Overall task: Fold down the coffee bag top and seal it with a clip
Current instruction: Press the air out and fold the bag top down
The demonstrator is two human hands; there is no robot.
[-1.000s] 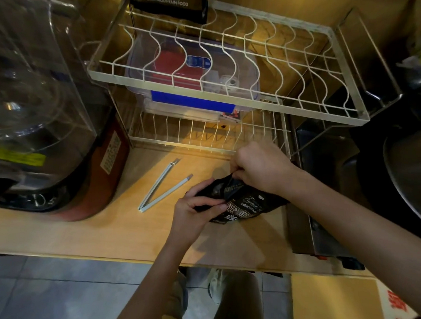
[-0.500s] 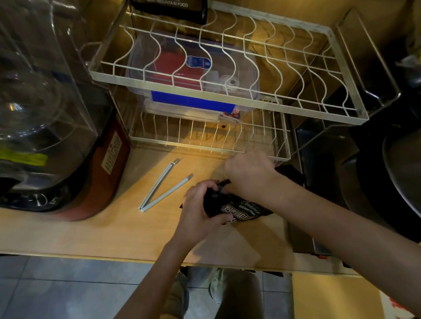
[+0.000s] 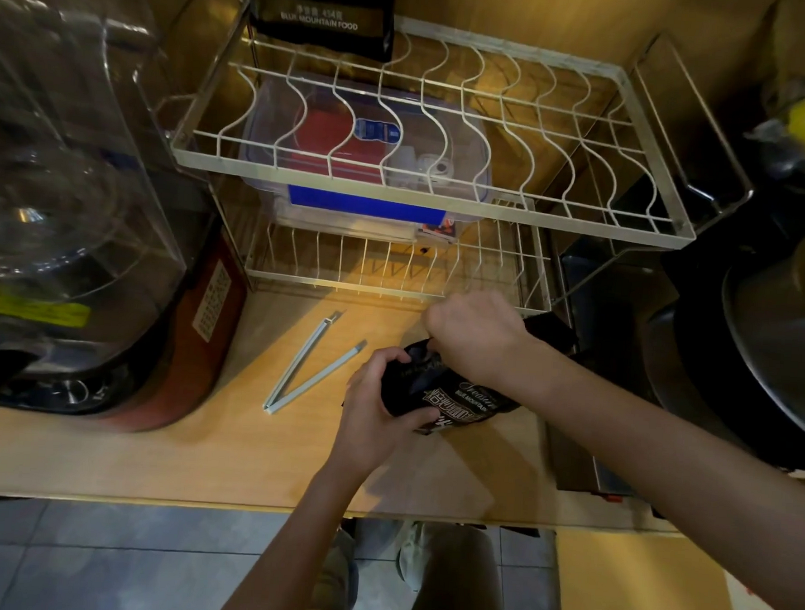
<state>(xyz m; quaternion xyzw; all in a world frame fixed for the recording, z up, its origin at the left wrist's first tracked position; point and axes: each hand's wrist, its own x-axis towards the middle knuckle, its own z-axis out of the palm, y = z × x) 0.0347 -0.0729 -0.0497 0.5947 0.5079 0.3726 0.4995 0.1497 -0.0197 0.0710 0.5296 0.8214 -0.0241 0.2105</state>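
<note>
Fold being pressed into the bag top

Fingers of the left hand (image 3: 369, 409) and right hand (image 3: 476, 340) are clamping the soft black printed coffee bag (image 3: 452, 392) on the pale wooden counter (image 3: 222, 454); creasing flat and tight is likely helping the open white hinged plastic clip (image 3: 312, 365), lying just left

A warm-lit wooden counter (image 3: 155, 459) holds a 2-tier wire rack (image 3: 426, 198) above grey floor tiles (image 3: 92, 564).
</note>
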